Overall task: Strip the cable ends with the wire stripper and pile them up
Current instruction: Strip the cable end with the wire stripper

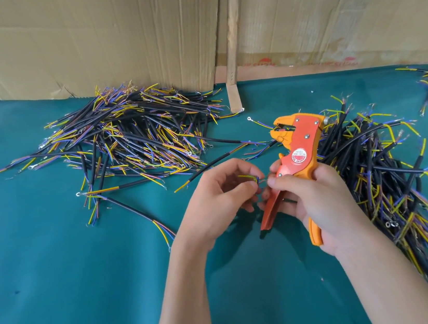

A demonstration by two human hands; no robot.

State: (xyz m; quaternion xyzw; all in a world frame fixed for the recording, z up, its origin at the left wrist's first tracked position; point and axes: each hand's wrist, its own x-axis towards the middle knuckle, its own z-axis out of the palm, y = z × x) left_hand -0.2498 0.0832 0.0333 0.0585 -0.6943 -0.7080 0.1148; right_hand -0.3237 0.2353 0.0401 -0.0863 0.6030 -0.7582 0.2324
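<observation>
2 hands are working: left hand (218,196) pinching cable (249,178) ends for feeding; right hand (318,199) gripping wire stripper (294,151), jaws up.

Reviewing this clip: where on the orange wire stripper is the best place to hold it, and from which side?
Take the wire stripper by its two long handles, coming from the right, as the right hand does now. The handles splay toward the person, giving the fingers room to wrap and squeeze, while the toothed head points away and stays free for the cable end the left hand pinches.
</observation>
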